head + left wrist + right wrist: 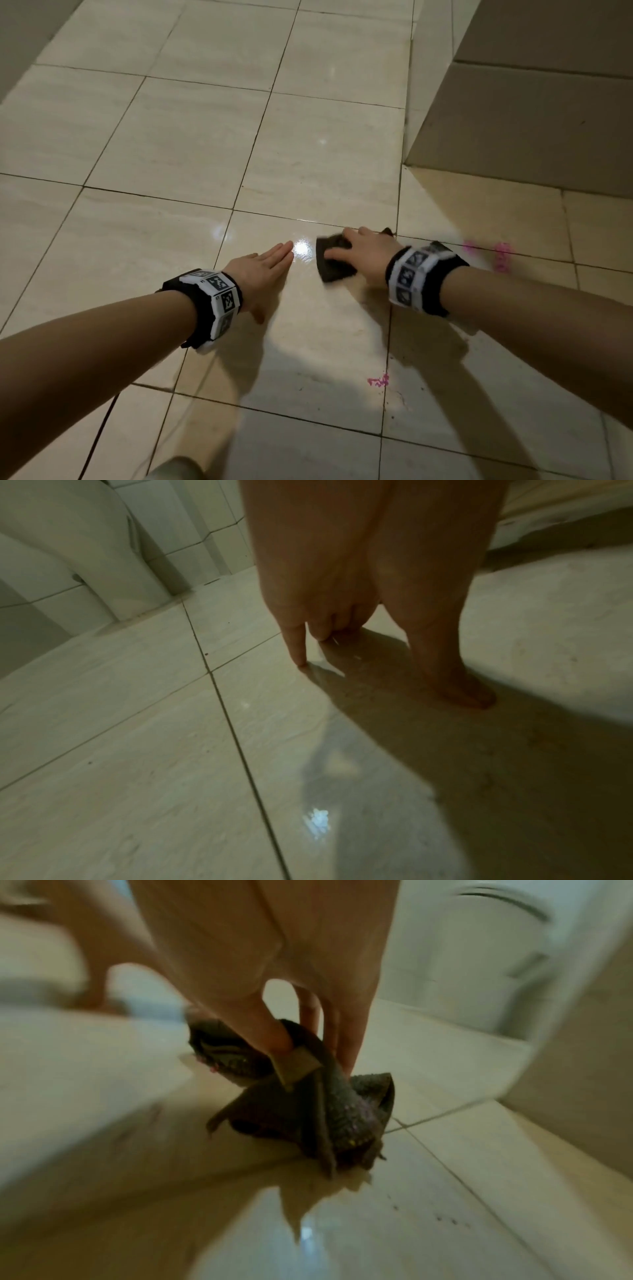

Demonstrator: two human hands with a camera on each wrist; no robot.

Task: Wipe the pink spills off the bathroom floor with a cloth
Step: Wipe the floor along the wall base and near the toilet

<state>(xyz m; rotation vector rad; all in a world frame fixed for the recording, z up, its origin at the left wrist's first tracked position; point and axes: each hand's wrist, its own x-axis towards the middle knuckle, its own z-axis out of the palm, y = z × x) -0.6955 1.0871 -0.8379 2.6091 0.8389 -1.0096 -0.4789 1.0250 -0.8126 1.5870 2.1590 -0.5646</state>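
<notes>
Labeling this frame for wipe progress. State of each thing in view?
cloth: dark, crumpled, on the floor under the right hand
right hand: fingers pinch the cloth
left hand: flat on the tiles, holds nothing
pink spill by the wall: unwiped
pink spill nearer the person: unwiped
floor: glossy

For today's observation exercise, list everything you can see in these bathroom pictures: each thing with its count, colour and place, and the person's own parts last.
floor: one, glossy beige tiles with dark grout, throughout.
pink spills: two patches, pink; one right of the right wrist, one nearer the camera, below the right forearm.
cloth: one, dark grey, on the floor under the right hand; pink flecks show on it in the right wrist view.
toilet: one, white, by the tiled wall.
wristbands: two, black and white.
left hand: fingers straight, flat on the floor.
right hand: fingers curled round the cloth.
</notes>
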